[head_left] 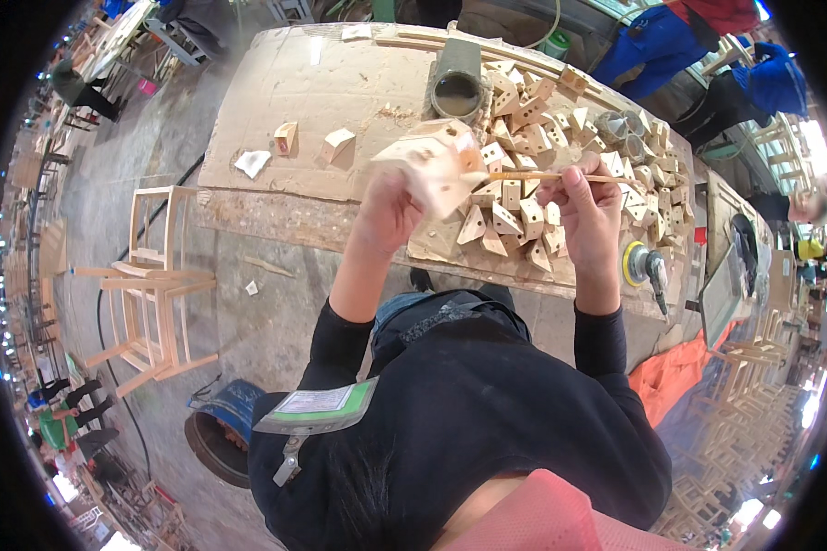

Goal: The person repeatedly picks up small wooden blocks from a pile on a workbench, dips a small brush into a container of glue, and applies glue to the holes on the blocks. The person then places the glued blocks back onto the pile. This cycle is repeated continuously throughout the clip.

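Over the dusty wooden worktop [340,92], the left hand [390,211] is closed around a pale angular wooden block [429,161]. The right hand [586,197] pinches a thin wooden stick [533,175] that lies level, its long axis pointing left with the tip at the block.

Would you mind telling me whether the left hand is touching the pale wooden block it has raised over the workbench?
Touching. The head view shows the left hand wrapped around the lower end of the wooden block, with no gap between them.
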Demonstrator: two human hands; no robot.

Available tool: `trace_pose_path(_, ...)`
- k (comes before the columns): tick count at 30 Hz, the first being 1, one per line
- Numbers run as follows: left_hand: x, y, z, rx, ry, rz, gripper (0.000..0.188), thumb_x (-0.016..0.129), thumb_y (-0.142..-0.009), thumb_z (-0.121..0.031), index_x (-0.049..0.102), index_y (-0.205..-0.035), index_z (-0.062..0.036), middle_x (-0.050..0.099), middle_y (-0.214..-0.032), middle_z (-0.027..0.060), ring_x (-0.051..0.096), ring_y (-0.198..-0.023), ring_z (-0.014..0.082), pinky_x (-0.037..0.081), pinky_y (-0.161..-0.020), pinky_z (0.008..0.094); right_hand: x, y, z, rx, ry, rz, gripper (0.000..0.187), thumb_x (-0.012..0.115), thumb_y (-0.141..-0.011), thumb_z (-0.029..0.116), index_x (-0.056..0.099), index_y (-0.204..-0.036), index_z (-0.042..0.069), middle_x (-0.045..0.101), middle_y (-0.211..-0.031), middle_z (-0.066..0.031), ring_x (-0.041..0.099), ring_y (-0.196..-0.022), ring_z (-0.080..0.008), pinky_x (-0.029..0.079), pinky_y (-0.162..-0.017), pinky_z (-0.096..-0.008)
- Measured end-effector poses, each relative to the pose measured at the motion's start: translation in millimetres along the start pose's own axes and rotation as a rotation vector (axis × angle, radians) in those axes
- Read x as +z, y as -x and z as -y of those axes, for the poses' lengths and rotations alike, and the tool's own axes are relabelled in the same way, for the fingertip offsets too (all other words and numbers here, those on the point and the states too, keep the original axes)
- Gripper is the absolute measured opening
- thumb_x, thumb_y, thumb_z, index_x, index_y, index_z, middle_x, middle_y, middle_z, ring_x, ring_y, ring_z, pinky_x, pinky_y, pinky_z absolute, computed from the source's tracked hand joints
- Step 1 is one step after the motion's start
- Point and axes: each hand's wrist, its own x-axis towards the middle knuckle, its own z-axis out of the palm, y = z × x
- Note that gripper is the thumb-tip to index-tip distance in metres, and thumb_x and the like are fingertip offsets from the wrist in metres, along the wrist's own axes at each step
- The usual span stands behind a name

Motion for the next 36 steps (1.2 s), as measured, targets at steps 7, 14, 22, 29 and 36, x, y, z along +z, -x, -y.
trace_pose_path(7,44.3,-3.0,0.5,0.636,-0.888,-0.123,0.082,0.082,-0.064,-0.003,0.035,-0.13,-0.0029,0.046,-0.123,0.0111,0.051,-0.115,0.0204,0.048,-0.095,0.0354,26.8,19.7,-1.2,-0.233,0.12,-0.108,0.009,0.06,-0.091,0.002,0.053,-0.088,-0.003,0.067,-0.087,-0.0174,0.069,-0.077,-0.0216,0.058,-0.072,-0.0338)
trace_pose_path(14,56.8,-4.9,1.7,0.804,-0.945,-0.159,0.085,0.083,-0.064,-0.003,0.031,-0.131,-0.003,0.043,-0.124,0.0123,0.05,-0.116,0.0214,0.047,-0.097,0.0358,38.9,23.5,-20.1,-0.446,0.133,-0.087,0.012,0.059,-0.086,-0.01,0.052,-0.093,-0.003,0.064,-0.101,-0.0238,0.068,-0.086,-0.0255,0.057,-0.077,-0.035)
trace_pose_path(22,52.0,-6.1,3.4,0.856,-0.938,-0.192,0.086,0.083,-0.062,-0.002,0.032,-0.131,-0.0035,0.04,-0.126,0.0123,0.05,-0.115,0.0217,0.047,-0.097,0.0358,39.4,30.0,-24.1,-0.498,0.254,0.001,0.017,0.061,-0.084,-0.012,0.054,-0.094,0.0,0.065,-0.102,-0.0224,0.067,-0.089,-0.026,0.056,-0.078,-0.0337)
trace_pose_path(29,54.6,-7.1,-1.9,0.936,-1.071,-0.204,0.085,0.084,-0.061,-0.002,0.034,-0.13,-0.0028,0.04,-0.127,0.0123,0.053,-0.111,0.0221,0.047,-0.096,0.0356,38.1,35.4,-25.4,-0.438,0.229,0.062,0.016,0.062,-0.084,-0.011,0.055,-0.094,-0.001,0.065,-0.102,-0.0223,0.068,-0.089,-0.0259,0.057,-0.076,-0.0335)
trace_pose_path(36,57.9,-7.4,0.8,0.917,-0.943,-0.207,0.085,0.08,-0.063,0.002,0.03,-0.132,-0.0038,0.04,-0.127,0.0133,0.048,-0.116,0.0231,0.046,-0.097,0.0352,40.4,35.5,-23.4,-0.259,0.062,-0.022,0.011,0.062,-0.087,-0.004,0.052,-0.09,-0.001,0.066,-0.094,-0.0219,0.068,-0.082,-0.0249,0.057,-0.072,-0.0334)
